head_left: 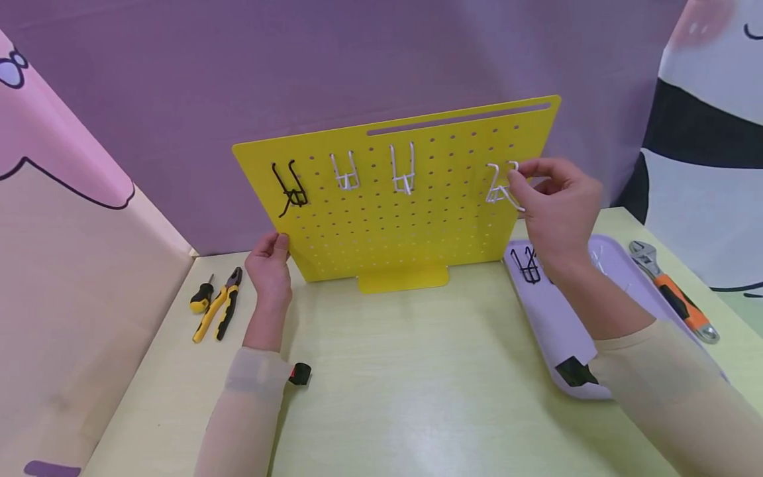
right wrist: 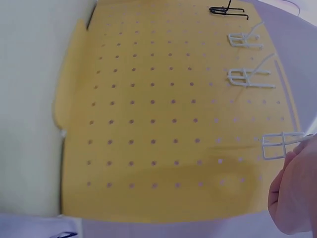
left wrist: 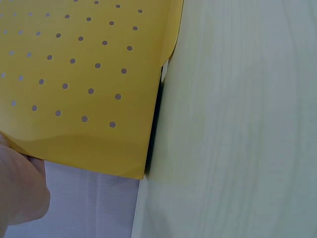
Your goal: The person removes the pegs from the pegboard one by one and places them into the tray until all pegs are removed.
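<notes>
A yellow pegboard (head_left: pixel 441 199) stands on the table, leaning toward the purple backdrop. My left hand (head_left: pixel 269 268) grips its left edge low down, thumb in front; in the left wrist view part of that hand (left wrist: pixel 22 183) shows at the board's edge. With thumb and fingers my right hand (head_left: pixel 560 202) pinches a white wire hook (head_left: pixel 496 192) at the board's right side, its two bent top ends close to the holes. On the board hang a black wire hook (head_left: pixel 292 189) at the left and two white wire hooks (head_left: pixel 346 173) (head_left: pixel 403 173) nearer the middle.
A lilac tray (head_left: pixel 539 331) at the right holds black wire hooks (head_left: pixel 526 266) and small clear pieces. Beside it lies an orange-handled adjustable wrench (head_left: pixel 676 291). Yellow-black pliers (head_left: pixel 220 305) and a short screwdriver (head_left: pixel 203 297) lie at the left.
</notes>
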{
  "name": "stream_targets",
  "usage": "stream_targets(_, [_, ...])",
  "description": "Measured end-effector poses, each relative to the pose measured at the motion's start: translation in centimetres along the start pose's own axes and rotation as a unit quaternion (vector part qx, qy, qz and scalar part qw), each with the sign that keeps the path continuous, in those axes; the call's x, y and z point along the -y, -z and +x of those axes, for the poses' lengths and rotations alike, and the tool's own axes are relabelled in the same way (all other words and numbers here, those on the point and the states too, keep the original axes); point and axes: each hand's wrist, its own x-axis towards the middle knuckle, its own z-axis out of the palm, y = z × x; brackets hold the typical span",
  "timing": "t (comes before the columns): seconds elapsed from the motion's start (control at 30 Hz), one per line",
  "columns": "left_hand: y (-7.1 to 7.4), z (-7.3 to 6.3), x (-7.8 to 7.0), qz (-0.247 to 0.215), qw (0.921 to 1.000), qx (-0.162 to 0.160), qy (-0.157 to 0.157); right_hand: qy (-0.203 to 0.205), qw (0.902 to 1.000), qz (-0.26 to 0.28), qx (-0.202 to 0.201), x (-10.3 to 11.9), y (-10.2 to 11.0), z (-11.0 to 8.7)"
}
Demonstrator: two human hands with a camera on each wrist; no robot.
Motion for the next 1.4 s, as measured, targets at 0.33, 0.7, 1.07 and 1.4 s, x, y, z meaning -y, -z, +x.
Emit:
stream_targets(0.33, [0.2,0.0,0.0,0.003,1.0000,-0.002,0.008,-0.076,0.9925,-0.088,0.037,-4.4,3.6,-0.9])
stream_targets(0.7, [0.6,0.0,0.0,0.000,0.9999,0.000,0.016,-0.142,0.9632,-0.198,0.112,-8.4,8.0,-1.5])
stream_targets(1.07, [0.2,0.0,0.1,-0.001,0.9999,-0.006,0.016,-0.176,0.9360,-0.263,0.155,-11.0,10.7,-1.4])
stream_targets(1.4, [0.0,0.1,0.2,0.005,0.9999,-0.002,0.011,-0.173,0.9208,-0.294,0.189,-13.5,11.9,-1.1])
